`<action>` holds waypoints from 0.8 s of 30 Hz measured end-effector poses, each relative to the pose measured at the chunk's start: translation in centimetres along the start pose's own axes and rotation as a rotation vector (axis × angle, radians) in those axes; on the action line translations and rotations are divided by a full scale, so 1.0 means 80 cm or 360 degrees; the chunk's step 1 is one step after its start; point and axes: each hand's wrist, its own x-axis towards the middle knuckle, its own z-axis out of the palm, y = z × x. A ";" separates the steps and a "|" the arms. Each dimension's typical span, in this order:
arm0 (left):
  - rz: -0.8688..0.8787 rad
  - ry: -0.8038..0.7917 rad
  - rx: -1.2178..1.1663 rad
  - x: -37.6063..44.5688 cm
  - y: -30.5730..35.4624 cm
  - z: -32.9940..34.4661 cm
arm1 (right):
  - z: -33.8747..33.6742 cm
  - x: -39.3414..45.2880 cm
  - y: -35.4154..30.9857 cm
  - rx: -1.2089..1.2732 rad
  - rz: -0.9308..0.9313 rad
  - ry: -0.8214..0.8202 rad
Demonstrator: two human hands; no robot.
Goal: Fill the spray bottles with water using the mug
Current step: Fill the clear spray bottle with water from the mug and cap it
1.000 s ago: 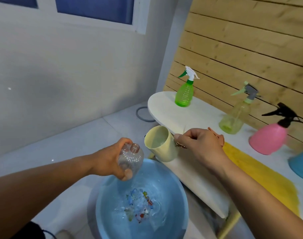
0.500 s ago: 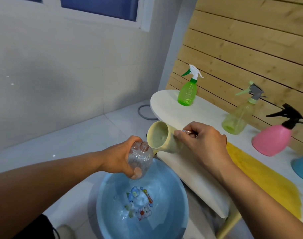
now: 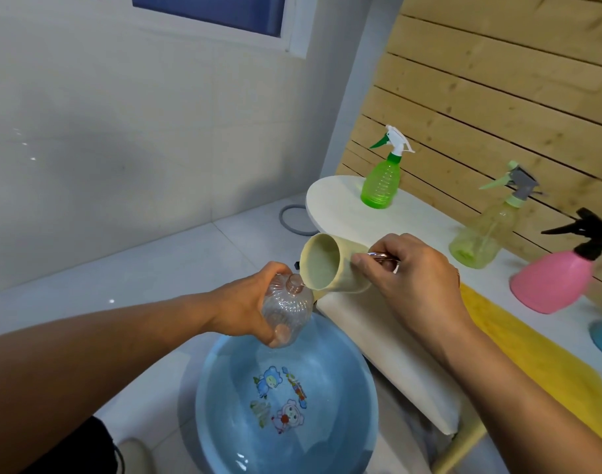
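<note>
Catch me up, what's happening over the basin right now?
A person is filling a clear bottle from a cream mug. The left hand holds the uncapped bottle above the blue water basin; the right hand tips the mug, lip at the bottle's neck. Green, pale yellow-green and pink spray bottles stand capped on the table.

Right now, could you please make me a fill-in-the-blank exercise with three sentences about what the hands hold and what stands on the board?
1. The left hand holds a clear ____ over the blue basin.
2. The right hand tips the cream mug toward the bottle's ____.
3. The spray bottle with the black trigger is ____.

Missing words: bottle; neck; pink
</note>
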 end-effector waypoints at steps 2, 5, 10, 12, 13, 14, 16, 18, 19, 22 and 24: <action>-0.0003 0.0002 0.0009 0.000 0.000 0.000 | 0.001 0.001 0.001 0.0015 -0.0022 0.0013; -0.0004 -0.0004 0.0012 0.000 0.001 0.001 | 0.002 0.001 0.001 0.0018 -0.0051 0.0027; -0.0003 -0.0005 0.0041 0.000 0.004 0.000 | 0.002 -0.001 -0.002 0.0002 -0.0111 0.0056; -0.0002 -0.0004 0.0054 0.000 0.006 -0.001 | 0.002 -0.002 -0.003 -0.0008 -0.0138 0.0075; -0.0002 -0.0005 0.0060 -0.001 0.006 -0.001 | 0.002 -0.002 -0.003 -0.0012 -0.0150 0.0084; -0.0001 -0.0007 0.0063 -0.001 0.006 -0.001 | 0.002 -0.002 -0.004 -0.0020 -0.0162 0.0092; -0.0004 -0.0007 0.0073 -0.001 0.005 -0.001 | 0.002 -0.003 -0.005 -0.0050 -0.0191 0.0105; -0.0009 -0.0011 0.0080 -0.001 0.005 -0.001 | 0.001 -0.004 -0.005 -0.0088 -0.0226 0.0114; -0.0009 -0.0017 0.0077 -0.001 0.006 -0.001 | 0.001 -0.004 -0.005 -0.0104 -0.0241 0.0121; -0.0003 -0.0022 0.0070 -0.002 0.007 -0.001 | 0.000 -0.004 -0.005 -0.0137 -0.0269 0.0139; -0.0006 -0.0025 0.0075 -0.001 0.008 -0.001 | 0.000 -0.004 -0.006 -0.0159 -0.0288 0.0148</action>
